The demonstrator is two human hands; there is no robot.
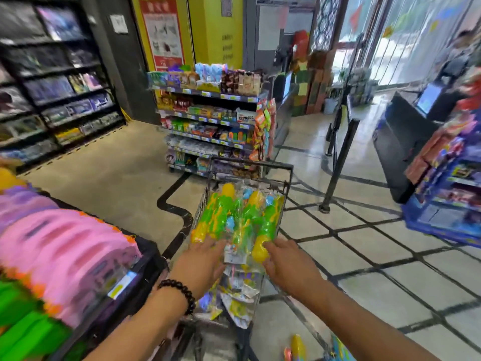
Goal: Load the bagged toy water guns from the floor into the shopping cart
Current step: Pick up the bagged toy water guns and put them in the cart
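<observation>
A black wire shopping cart (282, 170) stands in front of me, piled with clear bags of green and yellow toy water guns (235, 217). My left hand (201, 267), with a dark bead bracelet at the wrist, rests with straight fingers on the near left end of the top bags. My right hand (289, 267) touches the near right end, by a yellow gun tip. More bagged water guns (299, 346) lie on the floor at the bottom edge, right of the cart.
A low display with pink and green toys (59, 256) stands close on my left. A snack shelf (216, 121) is just beyond the cart. A black barrier post (338, 165) and blue display rack (447, 199) stand to the right, across the tiled floor.
</observation>
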